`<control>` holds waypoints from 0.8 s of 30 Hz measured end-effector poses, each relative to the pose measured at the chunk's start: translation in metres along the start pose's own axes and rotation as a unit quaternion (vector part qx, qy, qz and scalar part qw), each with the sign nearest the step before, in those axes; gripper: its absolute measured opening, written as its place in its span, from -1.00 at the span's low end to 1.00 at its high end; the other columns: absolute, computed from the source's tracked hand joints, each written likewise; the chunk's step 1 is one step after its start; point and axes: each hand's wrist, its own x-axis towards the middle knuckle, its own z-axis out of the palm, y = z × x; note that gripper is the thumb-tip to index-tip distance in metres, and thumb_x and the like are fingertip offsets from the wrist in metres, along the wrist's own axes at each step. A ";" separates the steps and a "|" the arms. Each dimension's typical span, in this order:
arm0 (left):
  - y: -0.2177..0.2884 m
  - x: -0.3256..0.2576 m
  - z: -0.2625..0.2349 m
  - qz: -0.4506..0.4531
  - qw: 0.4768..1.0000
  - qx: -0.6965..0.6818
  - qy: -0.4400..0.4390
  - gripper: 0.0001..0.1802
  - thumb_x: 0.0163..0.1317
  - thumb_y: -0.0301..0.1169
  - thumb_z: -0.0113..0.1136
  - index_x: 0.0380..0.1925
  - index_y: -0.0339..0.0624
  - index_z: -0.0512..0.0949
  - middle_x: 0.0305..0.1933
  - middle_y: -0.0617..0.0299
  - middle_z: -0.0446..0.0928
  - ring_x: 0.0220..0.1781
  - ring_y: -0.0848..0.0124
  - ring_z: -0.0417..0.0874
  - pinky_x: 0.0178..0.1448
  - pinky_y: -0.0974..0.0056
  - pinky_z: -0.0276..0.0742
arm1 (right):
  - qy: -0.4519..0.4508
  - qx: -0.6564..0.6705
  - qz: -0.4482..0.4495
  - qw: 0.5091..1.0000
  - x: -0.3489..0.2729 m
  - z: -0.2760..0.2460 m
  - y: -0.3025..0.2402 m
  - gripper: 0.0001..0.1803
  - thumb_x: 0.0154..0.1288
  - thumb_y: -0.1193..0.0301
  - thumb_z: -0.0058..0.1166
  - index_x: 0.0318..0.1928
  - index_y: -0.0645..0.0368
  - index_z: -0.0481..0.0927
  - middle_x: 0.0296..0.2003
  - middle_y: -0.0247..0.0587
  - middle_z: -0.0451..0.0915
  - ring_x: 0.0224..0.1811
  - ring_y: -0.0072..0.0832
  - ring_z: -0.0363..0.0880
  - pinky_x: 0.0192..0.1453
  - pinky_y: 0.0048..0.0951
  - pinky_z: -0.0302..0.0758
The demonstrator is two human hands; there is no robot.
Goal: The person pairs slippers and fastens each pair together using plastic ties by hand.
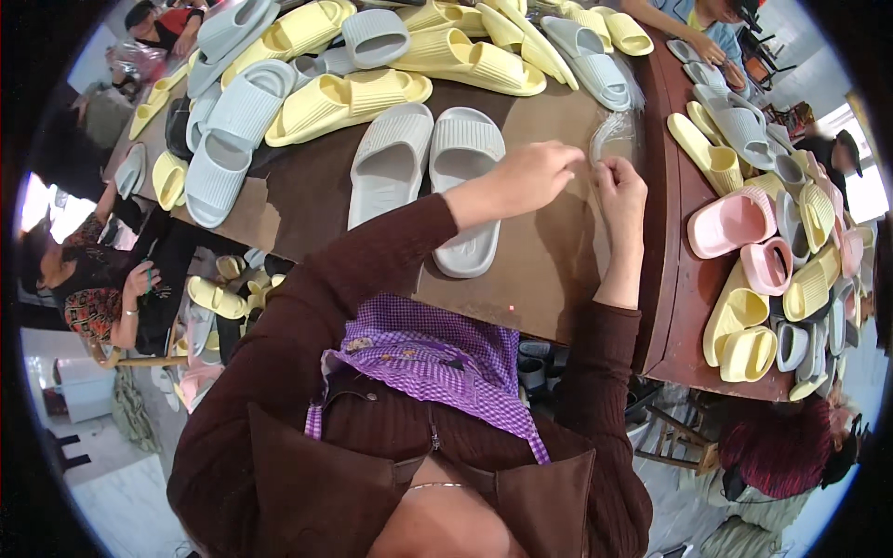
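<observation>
A pair of light grey slide slippers, the left slipper (pixel 393 139) and the right slipper (pixel 467 139), lies side by side on the brown tabletop in front of me. My left hand (pixel 521 181) reaches across above the right slipper, its thumb and fingertips pinched together. What they hold, if anything, is too small to make out. Just to its right, my right hand (pixel 621 191) is closed at the fingertips on the end of a bundle of clear plastic strands (pixel 611 130). This bundle lies near the table's right edge. My forearm hides part of the left slipper.
Yellow and grey slippers (pixel 349 98) are heaped along the far side and far left. A red-brown table (pixel 665 307) on the right carries pink slippers (pixel 732 223), yellow ones and grey ones. Other people sit around, including a person (pixel 102 279) at the left.
</observation>
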 end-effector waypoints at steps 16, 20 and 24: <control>-0.042 0.009 0.024 0.011 0.987 0.158 -0.012 -0.93 0.11 -0.50 0.04 -0.46 -0.26 0.49 -0.40 0.02 0.54 -0.27 0.04 0.56 -0.18 0.07 0.48 | -0.075 -0.157 -0.004 0.985 -0.003 0.004 0.014 -0.82 0.18 0.41 0.02 -0.30 0.29 0.57 -0.45 0.02 0.60 -0.40 -0.19 0.59 -0.28 -0.29 0.49; -0.037 0.009 0.009 -0.005 0.984 0.176 0.013 -0.92 0.11 -0.47 0.05 -0.47 -0.23 0.50 -0.40 0.02 0.54 -0.30 0.04 0.57 -0.22 0.07 0.49 | -0.059 -0.298 0.023 0.953 -0.004 0.001 0.027 -0.81 0.20 0.39 -0.06 -0.32 0.27 0.53 -0.33 0.11 0.58 -0.28 0.00 0.57 -0.18 -0.13 0.50; -0.041 0.017 -0.023 -0.012 0.975 0.212 0.068 -0.90 0.12 -0.44 0.05 -0.45 -0.22 0.52 -0.39 0.04 0.56 -0.31 0.05 0.58 -0.24 0.07 0.50 | -0.056 -0.334 0.042 0.940 -0.002 0.002 0.041 -0.81 0.25 0.38 -0.12 -0.33 0.26 0.48 -0.28 0.11 0.55 -0.24 0.03 0.56 -0.16 -0.06 0.51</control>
